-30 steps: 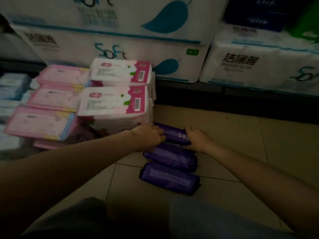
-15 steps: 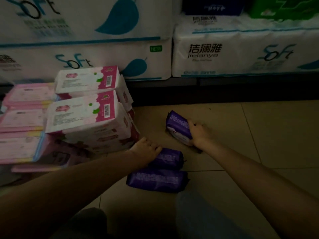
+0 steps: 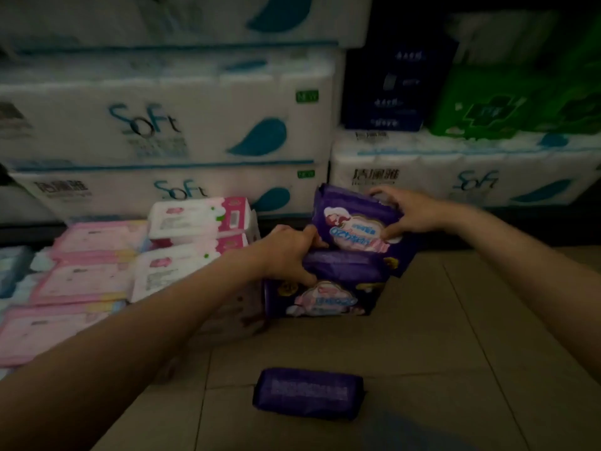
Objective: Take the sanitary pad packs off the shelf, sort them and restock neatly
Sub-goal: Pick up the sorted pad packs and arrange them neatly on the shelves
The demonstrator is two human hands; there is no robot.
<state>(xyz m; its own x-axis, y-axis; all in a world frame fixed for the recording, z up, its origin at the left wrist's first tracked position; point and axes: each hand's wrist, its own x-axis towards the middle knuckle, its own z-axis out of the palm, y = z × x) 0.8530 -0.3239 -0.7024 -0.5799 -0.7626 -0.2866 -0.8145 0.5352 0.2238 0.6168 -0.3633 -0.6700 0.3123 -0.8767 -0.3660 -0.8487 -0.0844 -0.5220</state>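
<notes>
above floor tiles (image 3: 455, 320), left hand (image 3: 286, 255) grips lower purple pack (image 3: 325, 299), right hand (image 3: 411, 211) upper purple pack (image 3: 353, 222).

Purple packs against pink and white stock.
You're looking at deep purple packs (image 3: 354, 222) showing pink-and-white art with blue lettering; one plain purple pack (image 3: 309, 392) is lying on beige tiles (image 3: 455, 336). Pink packs (image 3: 78, 278) and white-and-magenta packs (image 3: 195, 216) are sitting under white bales (image 3: 162, 125) carrying teal leaves, beside navy (image 3: 390, 83) and green packages (image 3: 520, 99).

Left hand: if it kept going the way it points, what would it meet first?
The left hand points up and right into the purple packs it already grips; beyond them likely the right hand.
</notes>
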